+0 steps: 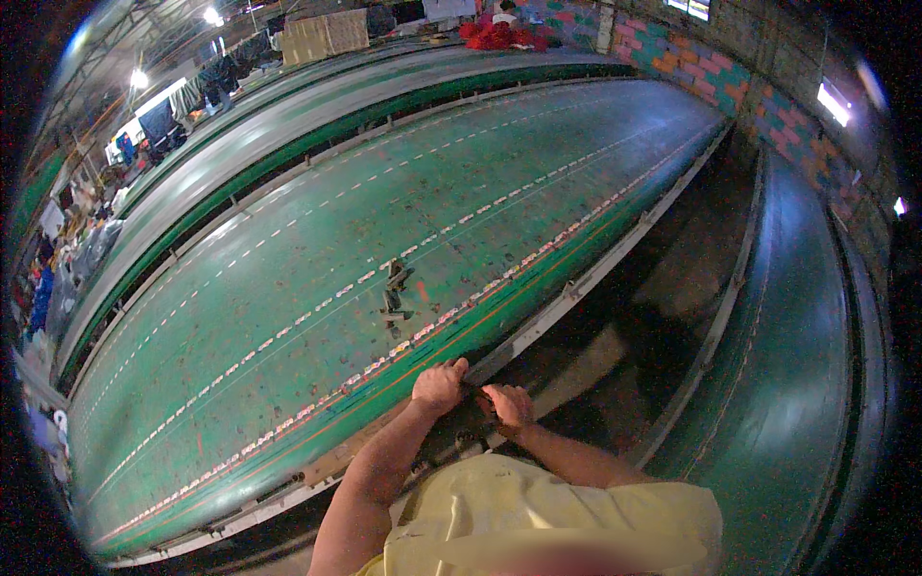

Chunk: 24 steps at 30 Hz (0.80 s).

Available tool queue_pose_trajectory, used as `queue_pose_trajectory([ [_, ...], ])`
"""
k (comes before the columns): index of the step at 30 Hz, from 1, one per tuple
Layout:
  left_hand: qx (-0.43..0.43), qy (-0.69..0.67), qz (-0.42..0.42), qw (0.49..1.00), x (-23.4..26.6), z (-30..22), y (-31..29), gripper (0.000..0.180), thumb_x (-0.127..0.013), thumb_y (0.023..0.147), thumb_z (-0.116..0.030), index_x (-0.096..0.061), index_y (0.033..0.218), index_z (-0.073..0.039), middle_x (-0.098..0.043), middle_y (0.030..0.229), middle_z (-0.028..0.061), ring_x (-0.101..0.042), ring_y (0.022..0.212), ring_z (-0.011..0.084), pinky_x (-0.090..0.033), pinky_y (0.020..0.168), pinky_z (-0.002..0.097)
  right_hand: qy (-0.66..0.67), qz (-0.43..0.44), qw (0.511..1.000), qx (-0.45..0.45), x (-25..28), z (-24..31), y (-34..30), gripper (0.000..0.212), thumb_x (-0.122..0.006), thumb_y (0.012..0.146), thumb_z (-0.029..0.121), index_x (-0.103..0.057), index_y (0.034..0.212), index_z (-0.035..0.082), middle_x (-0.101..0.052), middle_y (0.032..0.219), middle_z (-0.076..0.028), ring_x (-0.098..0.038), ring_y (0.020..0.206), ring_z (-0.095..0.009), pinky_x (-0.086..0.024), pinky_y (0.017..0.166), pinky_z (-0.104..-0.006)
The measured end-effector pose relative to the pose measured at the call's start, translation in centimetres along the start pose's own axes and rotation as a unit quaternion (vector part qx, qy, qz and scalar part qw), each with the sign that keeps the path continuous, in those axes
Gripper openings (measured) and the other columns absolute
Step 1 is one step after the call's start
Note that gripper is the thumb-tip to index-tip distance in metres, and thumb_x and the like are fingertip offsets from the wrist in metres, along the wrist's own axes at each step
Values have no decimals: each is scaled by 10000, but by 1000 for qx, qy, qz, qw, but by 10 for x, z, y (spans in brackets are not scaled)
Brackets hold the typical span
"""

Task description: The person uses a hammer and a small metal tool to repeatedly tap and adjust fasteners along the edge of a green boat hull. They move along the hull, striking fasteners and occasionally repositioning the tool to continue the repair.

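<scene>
My left hand (442,386) is closed at the near edge of a long green table (288,278), its fingers curled at the metal rail (538,326). What lies under those fingers is hidden. Just to its right and a little lower, my right hand (511,407) is closed round a small dark thing beside the rail, too dim to name. Beyond my hands, a small grey metal piece with bent ends (394,290) lies on the tabletop, touched by neither hand.
Rows of white marks run along the table. To the right, past a dark aisle (624,336), is another long green table (788,365). More long tables (288,125) stand beyond on the left, with heaped cloth and bags (82,250). Red cloth (499,36) lies far off near a painted brick wall (691,62).
</scene>
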<state>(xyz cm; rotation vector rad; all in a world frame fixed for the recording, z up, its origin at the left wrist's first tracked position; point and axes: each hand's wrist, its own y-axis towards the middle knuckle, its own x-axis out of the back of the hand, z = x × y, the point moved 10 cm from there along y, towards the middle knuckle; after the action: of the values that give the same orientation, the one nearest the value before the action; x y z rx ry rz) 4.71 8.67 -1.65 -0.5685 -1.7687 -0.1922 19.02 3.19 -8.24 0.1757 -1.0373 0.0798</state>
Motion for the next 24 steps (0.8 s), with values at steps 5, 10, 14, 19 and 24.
queue_pose_trajectory([
  [5, 0, -6, 6, 1000, -24, -11, -5, 303, -606, 991, -136, -561, 1290, -141, -720, 1271, 181, -720, 1212, 407, -603, 986, 519, 121, 89, 982, -118, -28, -34, -12, 393, -604, 1087, 490, -726, 1099, 117, -749, 931, -178, -724, 859, -379, -545, 731, -527],
  [10, -3, -24, 6, 1000, -2, -11, 6, 269, -605, 995, -139, -554, 1259, -136, -725, 1264, 190, -730, 1188, 410, -608, 966, 534, 418, -43, 904, -79, -44, -40, -8, 360, -612, 1084, 464, -718, 1043, 122, -720, 878, -82, -671, 783, -240, -521, 647, -424],
  [14, 23, 19, 16, 999, -12, 12, 2, 301, -600, 1009, -147, -559, 1307, -138, -751, 1190, 191, -766, 1080, 422, -621, 921, 552, 675, 178, 585, -412, -80, -7, -34, 320, -650, 1067, 454, -743, 1033, 149, -707, 878, 12, -632, 754, -177, -475, 598, -360],
  [19, 9, 40, -4, 999, -19, 2, 11, 375, -547, 1030, -155, -574, 1404, -142, -774, 1077, 196, -789, 984, 394, -635, 817, 544, 726, 146, 553, -382, -112, -28, -36, 427, -657, 1066, 518, -761, 1236, 140, -795, 1034, -46, -642, 758, -193, -508, 655, -348],
  [24, -2, -29, -26, 999, 3, 2, -1, 554, -699, 902, -114, -557, 1431, -195, -748, 1229, 185, -744, 1123, 422, -612, 944, 533, 481, 49, 858, -174, -40, -29, -22, 502, -712, 1071, 495, -683, 1403, 119, -783, 1112, -28, -686, 864, -170, -547, 723, -357],
])
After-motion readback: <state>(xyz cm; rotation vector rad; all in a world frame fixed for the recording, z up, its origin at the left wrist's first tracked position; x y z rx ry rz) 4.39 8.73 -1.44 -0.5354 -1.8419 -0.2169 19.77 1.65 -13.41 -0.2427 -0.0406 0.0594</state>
